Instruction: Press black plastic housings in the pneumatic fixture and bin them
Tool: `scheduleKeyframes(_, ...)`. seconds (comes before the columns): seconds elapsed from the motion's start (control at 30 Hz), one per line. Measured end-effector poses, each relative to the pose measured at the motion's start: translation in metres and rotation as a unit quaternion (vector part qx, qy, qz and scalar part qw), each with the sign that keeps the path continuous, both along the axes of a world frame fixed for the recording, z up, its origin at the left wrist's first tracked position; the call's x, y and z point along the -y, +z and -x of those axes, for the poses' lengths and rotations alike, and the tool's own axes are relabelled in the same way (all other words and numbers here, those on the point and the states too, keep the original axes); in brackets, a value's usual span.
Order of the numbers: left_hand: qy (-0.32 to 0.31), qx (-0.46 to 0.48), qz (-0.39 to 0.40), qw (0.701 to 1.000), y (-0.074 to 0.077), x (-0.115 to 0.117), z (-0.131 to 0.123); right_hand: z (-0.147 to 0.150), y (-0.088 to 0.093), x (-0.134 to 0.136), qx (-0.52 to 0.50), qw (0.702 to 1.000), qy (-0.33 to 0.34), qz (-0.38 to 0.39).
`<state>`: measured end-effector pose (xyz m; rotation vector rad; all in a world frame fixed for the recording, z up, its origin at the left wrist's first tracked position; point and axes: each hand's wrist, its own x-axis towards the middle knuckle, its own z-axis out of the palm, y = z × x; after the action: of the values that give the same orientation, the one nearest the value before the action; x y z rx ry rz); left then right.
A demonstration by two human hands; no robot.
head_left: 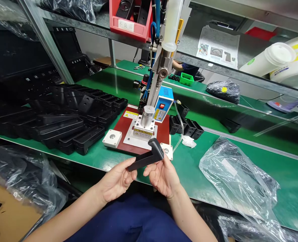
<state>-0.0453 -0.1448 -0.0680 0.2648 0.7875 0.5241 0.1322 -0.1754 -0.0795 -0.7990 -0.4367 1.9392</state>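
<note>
A black L-shaped plastic part point(146, 158) is held between both hands in front of the press. My left hand point(118, 178) pinches its left end between thumb and fingers. At its right end, by the raised hooked portion, my right hand point(164, 174) grips it with the thumb on the side. Just beyond the part stands the press fixture point(143, 129) with a metal cylinder, mounted on a dark red base point(121, 126). White button boxes sit on the base's front corners, the left one point(112, 138) and the right one point(167, 151).
Many black housings point(88, 137) are piled at the left. Several more point(189, 127) stand right of the blue box point(164, 102). A clear plastic bag point(236, 174) lies at the right. A red bin point(131, 28) sits on the shelf above.
</note>
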Motion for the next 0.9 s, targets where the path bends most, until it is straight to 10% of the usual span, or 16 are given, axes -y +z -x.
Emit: scheduleKeyframes(0.9, -0.047, 0.04, 0.002, 0.998, -0.004, 0.007, 0.0, 0.0, -0.009, -0.005, -0.04, 0.998, -0.046, 0.028)
